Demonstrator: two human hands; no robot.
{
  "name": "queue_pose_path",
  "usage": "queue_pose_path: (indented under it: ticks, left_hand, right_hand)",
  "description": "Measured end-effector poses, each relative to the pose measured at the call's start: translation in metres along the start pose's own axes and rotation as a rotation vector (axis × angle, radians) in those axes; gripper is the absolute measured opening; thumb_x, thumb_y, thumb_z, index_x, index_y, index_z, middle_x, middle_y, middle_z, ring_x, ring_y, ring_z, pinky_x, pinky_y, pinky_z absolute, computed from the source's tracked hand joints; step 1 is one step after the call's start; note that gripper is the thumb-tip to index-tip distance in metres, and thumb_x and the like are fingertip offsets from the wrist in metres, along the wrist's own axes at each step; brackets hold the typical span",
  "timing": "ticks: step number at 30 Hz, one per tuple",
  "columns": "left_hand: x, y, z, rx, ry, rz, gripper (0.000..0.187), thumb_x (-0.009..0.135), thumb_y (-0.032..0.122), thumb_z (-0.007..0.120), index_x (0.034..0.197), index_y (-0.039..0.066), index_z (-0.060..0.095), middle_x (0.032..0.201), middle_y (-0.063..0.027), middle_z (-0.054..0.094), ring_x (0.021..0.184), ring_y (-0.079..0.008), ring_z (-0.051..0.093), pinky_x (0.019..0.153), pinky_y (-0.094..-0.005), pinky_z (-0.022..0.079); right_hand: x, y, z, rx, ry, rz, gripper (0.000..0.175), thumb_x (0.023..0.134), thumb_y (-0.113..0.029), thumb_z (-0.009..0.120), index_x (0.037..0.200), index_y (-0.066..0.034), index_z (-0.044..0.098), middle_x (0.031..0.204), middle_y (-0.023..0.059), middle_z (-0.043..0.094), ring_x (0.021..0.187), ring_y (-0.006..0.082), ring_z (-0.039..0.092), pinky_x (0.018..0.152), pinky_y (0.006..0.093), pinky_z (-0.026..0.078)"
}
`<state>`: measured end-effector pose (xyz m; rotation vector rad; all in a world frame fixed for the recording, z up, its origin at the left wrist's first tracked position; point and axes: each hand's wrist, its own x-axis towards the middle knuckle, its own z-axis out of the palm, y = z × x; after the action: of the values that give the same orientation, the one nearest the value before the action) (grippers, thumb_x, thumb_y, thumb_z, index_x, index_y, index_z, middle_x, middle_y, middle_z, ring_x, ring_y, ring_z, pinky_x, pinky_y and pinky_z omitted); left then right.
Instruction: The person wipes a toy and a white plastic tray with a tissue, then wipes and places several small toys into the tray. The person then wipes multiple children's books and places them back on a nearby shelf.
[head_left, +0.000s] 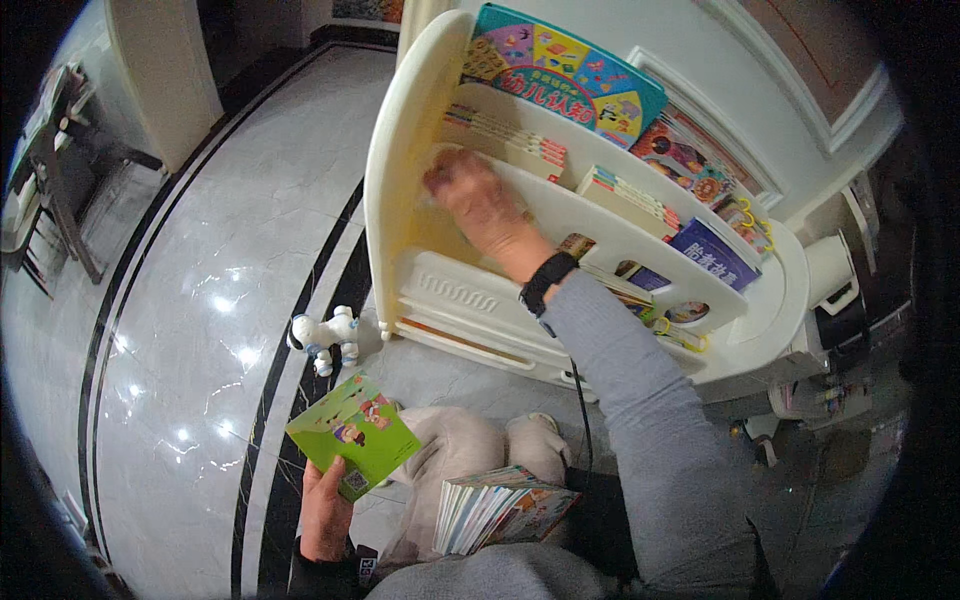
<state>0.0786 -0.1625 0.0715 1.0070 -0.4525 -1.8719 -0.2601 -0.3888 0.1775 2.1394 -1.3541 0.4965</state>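
Note:
My left hand (327, 499) holds a thin green picture book (355, 435) by its lower edge, thumb on the cover. My right hand (480, 199), blurred, with a black wristband, reaches into the left part of a white plastic bookshelf (405, 150). Its fingers are too blurred to tell whether they hold anything. A stack of thin books (495, 510) rests on my lap, spines fanned. Behind my right hand, rows of thin books (525, 150) stand in an upper tier, and a large teal-edged picture book (562, 75) leans at the back.
A white toy dog (326, 337) stands on the tiled floor left of the shelf. More books (630, 202) and a purple book (716, 255) stand in the tiers to the right. A dark cable (582, 405) hangs below the shelf. A dark-legged piece of furniture (71, 202) is at far left.

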Motion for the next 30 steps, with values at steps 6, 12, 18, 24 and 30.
queue_pose_path:
  ticks: [6, 12, 18, 24, 30]
  left_hand:
    - [-0.006, 0.005, -0.002, -0.005, -0.005, 0.000, 0.038, 0.094, 0.002, 0.048, 0.132, 0.004, 0.043, 0.127, -0.0124, 0.054, 0.111, -0.0237, 0.058, 0.094, -0.0393, 0.050]
    - [-0.004, -0.003, -0.007, 0.018, -0.041, -0.026, 0.038, 0.095, 0.004, 0.049, 0.132, 0.004, 0.044, 0.126, -0.0117, 0.056, 0.109, -0.0242, 0.059, 0.093, -0.0392, 0.050]
    - [-0.012, -0.015, 0.000, 0.019, -0.042, -0.109, 0.041, 0.094, 0.004, 0.050, 0.135, 0.006, 0.040, 0.129, -0.0109, 0.054, 0.111, -0.0231, 0.057, 0.093, -0.0392, 0.050]
    - [-0.023, -0.007, -0.003, 0.046, -0.007, -0.080, 0.041, 0.095, 0.004, 0.049, 0.134, 0.006, 0.040, 0.128, -0.0111, 0.053, 0.112, -0.0237, 0.057, 0.093, -0.0396, 0.050]
    - [-0.025, 0.002, -0.003, 0.053, -0.030, -0.029, 0.040, 0.095, 0.003, 0.048, 0.134, 0.004, 0.041, 0.128, -0.0132, 0.054, 0.112, -0.0252, 0.058, 0.093, -0.0407, 0.050]
  right_hand:
    - [-0.057, 0.038, -0.044, -0.042, -0.033, -0.083, 0.014, 0.074, -0.008, 0.060, 0.087, -0.0091, 0.064, 0.099, 0.0068, 0.060, 0.096, 0.0258, 0.059, 0.081, 0.0355, 0.052]
    - [-0.143, 0.074, -0.124, -0.056, -0.171, 0.119, 0.019, 0.074, 0.000, 0.060, 0.091, -0.0085, 0.063, 0.099, 0.0075, 0.058, 0.093, 0.0268, 0.060, 0.077, 0.0360, 0.053]
    - [-0.143, 0.035, -0.061, 0.106, -0.057, 0.485, 0.022, 0.080, -0.002, 0.057, 0.101, -0.0071, 0.060, 0.101, 0.0117, 0.057, 0.092, 0.0341, 0.061, 0.075, 0.0424, 0.053]
    - [-0.058, -0.069, 0.035, 0.525, -0.163, 0.396, 0.018, 0.081, -0.006, 0.053, 0.097, -0.0024, 0.061, 0.104, 0.0138, 0.062, 0.097, 0.0349, 0.059, 0.083, 0.0432, 0.049]
    - [-0.098, -0.078, 0.014, 0.216, 0.004, 0.095, 0.008, 0.078, -0.009, 0.057, 0.083, -0.0075, 0.063, 0.103, 0.0052, 0.064, 0.102, 0.0220, 0.056, 0.085, 0.0376, 0.048]
